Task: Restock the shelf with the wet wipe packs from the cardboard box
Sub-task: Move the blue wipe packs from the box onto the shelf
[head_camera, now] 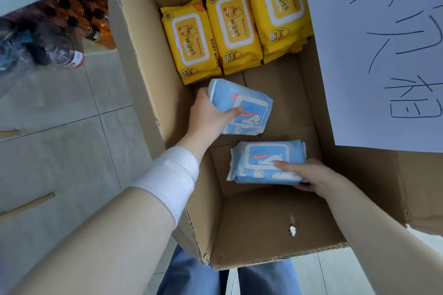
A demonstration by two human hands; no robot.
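An open cardboard box (259, 223) fills the middle of the head view. At its far end lie stacks of yellow wet wipe packs (230, 31) with a duck print. My left hand (206, 115) is inside the box, gripping a blue wet wipe pack (249, 108) by its left edge, thumb on top, tilted. My right hand (309, 175) holds a second blue wet wipe pack (266, 163) by its right side, closer to me. The shelf is out of view.
A white sheet with handwritten marks (383, 55) covers the box's right flap. Bottled drinks (79, 19) stand under a white ledge at upper left, on a grey tiled floor (60, 139). My legs in blue jeans (191, 275) show below the box.
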